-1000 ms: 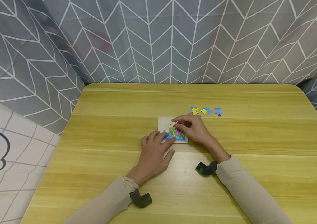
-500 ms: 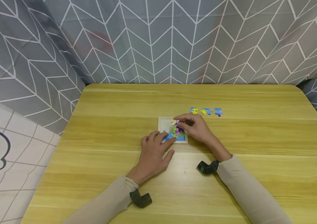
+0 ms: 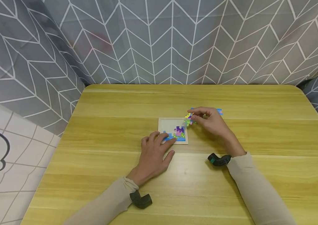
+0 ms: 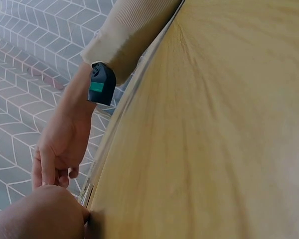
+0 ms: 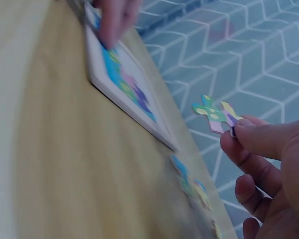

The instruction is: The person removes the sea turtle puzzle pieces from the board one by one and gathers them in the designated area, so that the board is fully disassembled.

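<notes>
1. The right hand (image 3: 210,122) has thumb and fingertips drawn together on a puzzle piece (image 5: 213,113), raised off the bench (image 3: 105,131) just beside the tray's far right corner. The pinch takes only the piece's purple end, so a weak or uneven squeeze could let it swivel or drop.

2. The left hand (image 3: 154,156) lies with fingers spread, grasping nothing, two fingertips over the near side of the tray (image 3: 168,125). How hard they press cannot be told; a light touch might let the tray slide on the bench if it were bumped, while a sideways push might shift the seated pieces (image 3: 180,131) along its near and right edges.

3. The tray sits well in from the bench's left and right edges, towards the far edge, so a fall off the side seems unlikely.

4. Loose pieces (image 3: 219,111) lie between the tray and the bench's far edge, partly hidden by the right hand. A low sweep of its curled fingers could scatter them.

5. Lowered at the wrong turn, the piece's knobs could catch on the tray's rim or ride over its neighbours.
</notes>
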`<act>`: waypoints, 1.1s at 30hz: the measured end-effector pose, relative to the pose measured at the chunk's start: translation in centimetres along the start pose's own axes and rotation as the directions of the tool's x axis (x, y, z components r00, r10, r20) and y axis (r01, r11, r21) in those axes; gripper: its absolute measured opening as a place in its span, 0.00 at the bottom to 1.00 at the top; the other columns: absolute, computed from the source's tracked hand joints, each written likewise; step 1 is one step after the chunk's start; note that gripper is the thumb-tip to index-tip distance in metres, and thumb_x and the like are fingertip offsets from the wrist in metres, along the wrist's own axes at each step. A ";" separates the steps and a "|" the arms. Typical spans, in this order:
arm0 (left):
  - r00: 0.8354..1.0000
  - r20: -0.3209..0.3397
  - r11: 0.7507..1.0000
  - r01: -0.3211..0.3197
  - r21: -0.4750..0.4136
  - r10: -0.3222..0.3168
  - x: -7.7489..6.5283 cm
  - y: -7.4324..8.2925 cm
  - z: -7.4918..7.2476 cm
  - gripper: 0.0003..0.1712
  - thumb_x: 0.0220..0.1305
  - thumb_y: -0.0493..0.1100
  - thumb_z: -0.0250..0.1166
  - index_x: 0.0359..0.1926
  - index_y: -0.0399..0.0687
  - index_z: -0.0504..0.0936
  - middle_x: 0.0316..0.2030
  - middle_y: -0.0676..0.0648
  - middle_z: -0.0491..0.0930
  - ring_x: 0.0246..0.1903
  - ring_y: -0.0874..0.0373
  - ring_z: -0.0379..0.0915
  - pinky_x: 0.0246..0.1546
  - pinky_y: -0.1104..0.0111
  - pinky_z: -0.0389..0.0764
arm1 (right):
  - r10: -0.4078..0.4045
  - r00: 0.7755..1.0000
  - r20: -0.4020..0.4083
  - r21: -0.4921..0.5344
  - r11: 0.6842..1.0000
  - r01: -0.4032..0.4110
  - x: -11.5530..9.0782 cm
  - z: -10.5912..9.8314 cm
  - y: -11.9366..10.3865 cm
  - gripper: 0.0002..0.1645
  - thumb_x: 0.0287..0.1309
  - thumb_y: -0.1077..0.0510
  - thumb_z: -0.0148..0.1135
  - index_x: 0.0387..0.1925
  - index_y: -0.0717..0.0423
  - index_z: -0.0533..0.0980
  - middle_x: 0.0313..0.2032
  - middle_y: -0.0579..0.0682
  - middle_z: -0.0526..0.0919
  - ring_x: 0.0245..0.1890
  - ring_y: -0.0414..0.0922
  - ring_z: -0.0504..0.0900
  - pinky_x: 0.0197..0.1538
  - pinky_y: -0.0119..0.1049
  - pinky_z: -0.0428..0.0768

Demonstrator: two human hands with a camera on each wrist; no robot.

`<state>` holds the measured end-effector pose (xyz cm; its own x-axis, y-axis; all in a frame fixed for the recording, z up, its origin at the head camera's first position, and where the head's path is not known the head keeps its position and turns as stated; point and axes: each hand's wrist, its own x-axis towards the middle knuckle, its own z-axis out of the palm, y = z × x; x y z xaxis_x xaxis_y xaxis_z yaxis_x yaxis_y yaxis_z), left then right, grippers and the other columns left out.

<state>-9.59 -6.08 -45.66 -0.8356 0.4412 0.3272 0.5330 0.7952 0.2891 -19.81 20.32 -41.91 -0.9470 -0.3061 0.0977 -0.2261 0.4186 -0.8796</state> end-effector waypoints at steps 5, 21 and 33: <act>1.000 -0.004 1.000 0.003 -0.004 -0.003 0.0 0.0 0.0 0.21 0.70 0.55 0.60 0.61 0.64 0.82 0.60 0.49 0.77 0.63 0.47 0.65 0.55 0.47 0.62 | 0.036 0.998 -0.042 -0.062 0.997 -0.039 -0.3 -1.9 0.3 0.14 0.68 0.57 0.64 0.52 0.55 0.85 0.41 0.45 0.88 0.37 0.41 0.76 0.39 0.30 0.72; 1.000 0.003 1.000 0.012 0.008 -0.012 0.0 0.1 0.0 0.21 0.70 0.56 0.60 0.62 0.65 0.82 0.61 0.50 0.77 0.63 0.47 0.65 0.56 0.47 0.62 | 0.131 0.991 0.034 -0.129 0.984 -0.126 -1.4 -5.0 2.3 0.15 0.68 0.58 0.64 0.52 0.60 0.84 0.45 0.60 0.88 0.34 0.37 0.77 0.36 0.27 0.73; 1.000 0.016 1.000 0.020 0.001 -0.020 0.0 0.1 0.0 0.21 0.71 0.55 0.60 0.62 0.64 0.82 0.61 0.49 0.77 0.63 0.46 0.65 0.56 0.48 0.62 | 0.123 0.991 0.053 -0.163 0.980 -0.112 -1.5 -5.4 3.0 0.15 0.68 0.62 0.62 0.53 0.64 0.83 0.48 0.64 0.87 0.37 0.30 0.81 0.41 0.23 0.77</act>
<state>-9.51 -6.04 -45.64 -0.8479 0.4321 0.3071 0.5164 0.8041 0.2946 -20.31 26.66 -42.12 -0.9540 -0.2976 -0.0358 -0.1524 0.5843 -0.7971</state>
